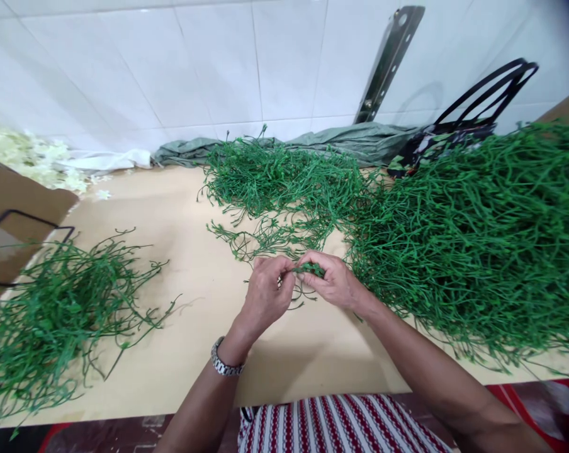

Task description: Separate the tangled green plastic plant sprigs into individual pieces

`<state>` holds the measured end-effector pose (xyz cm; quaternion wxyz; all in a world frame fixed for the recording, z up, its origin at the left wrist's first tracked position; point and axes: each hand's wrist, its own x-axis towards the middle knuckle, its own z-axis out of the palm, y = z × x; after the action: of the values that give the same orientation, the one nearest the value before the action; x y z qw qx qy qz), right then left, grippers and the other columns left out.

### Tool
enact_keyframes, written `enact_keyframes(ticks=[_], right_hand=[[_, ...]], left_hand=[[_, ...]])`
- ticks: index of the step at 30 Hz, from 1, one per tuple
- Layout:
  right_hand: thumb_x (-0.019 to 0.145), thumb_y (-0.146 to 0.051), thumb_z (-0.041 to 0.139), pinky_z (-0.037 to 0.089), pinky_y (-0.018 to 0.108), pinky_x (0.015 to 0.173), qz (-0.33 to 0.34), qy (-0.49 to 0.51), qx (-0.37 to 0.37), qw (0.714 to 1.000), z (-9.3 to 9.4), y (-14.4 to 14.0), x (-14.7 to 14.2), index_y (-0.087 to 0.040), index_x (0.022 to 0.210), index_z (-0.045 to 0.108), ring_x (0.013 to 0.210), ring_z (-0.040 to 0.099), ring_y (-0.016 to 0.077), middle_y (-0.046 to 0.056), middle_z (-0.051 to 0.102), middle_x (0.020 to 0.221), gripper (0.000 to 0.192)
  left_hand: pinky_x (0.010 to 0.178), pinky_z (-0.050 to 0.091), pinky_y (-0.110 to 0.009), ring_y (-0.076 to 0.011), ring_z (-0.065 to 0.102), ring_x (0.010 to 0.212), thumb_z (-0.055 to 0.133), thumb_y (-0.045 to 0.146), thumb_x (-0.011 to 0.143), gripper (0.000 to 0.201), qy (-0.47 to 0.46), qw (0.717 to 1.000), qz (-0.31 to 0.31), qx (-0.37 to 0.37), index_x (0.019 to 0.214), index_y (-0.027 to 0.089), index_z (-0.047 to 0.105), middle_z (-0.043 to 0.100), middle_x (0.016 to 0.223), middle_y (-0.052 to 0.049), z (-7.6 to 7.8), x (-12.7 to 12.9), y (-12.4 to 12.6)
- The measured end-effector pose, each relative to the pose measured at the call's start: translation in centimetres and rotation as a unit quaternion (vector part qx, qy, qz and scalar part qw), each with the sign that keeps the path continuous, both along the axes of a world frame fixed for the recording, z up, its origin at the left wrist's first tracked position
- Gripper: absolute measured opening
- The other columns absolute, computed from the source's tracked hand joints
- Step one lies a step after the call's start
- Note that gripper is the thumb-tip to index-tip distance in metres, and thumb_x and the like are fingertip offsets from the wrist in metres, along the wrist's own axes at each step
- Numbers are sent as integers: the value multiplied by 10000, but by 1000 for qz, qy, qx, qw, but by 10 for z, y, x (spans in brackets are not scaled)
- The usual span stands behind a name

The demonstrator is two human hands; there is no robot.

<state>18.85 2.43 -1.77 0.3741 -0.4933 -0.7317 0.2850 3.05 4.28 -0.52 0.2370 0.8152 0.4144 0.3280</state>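
Left hand (265,292): pinched onto the green sprig (309,269), wrist at 6 o'clock.
Right hand (334,280): fingers clamped on the sprig's other end.
Sprig: mid-worktop (194,302), between both hands.
Technique: grip close together, probably; keep loose stems untangled.
Big pile (478,239): 3 o'clock.

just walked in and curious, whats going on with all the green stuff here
A person seated at the table holds a small green plastic sprig between both hands, left hand and right hand pinching it together. A big heap of green stems lies to the right, a smaller pile to the left.
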Motion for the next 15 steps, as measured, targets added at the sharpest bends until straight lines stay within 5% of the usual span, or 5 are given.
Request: enact_keyframes(ticks=[4, 8, 15], right_hand=[[787, -186, 479, 316, 184, 529, -8, -2, -61, 998, 0, -1, -2, -164, 832, 520, 565, 403, 87, -45, 460, 617, 65], [796, -214, 462, 301, 178, 510, -3, 19, -95, 995, 2, -3, -2, -164, 856, 516, 562, 379, 87, -46, 445, 622, 95], [789, -289, 508, 318, 182, 508, -1, 88, -138, 987, 3, -6, -9, -143, 909, 555, 558, 389, 84, -38, 463, 637, 195]], left_hand=[[721, 375, -317, -149, 532, 656, 457, 66, 726, 154, 22, 999, -21, 27, 748, 161, 575, 585, 623, -1, 1, -3, 2], [700, 401, -303, -148, 560, 657, 484, 106, 745, 143, -54, 998, -21, -12, 747, 168, 613, 637, 666, -21, -3, -5, 3], [540, 368, -210, -97, 458, 540, 513, 146, 721, 112, -106, 989, 34, -93, 611, 161, 522, 502, 554, 28, -7, -5, 0]])
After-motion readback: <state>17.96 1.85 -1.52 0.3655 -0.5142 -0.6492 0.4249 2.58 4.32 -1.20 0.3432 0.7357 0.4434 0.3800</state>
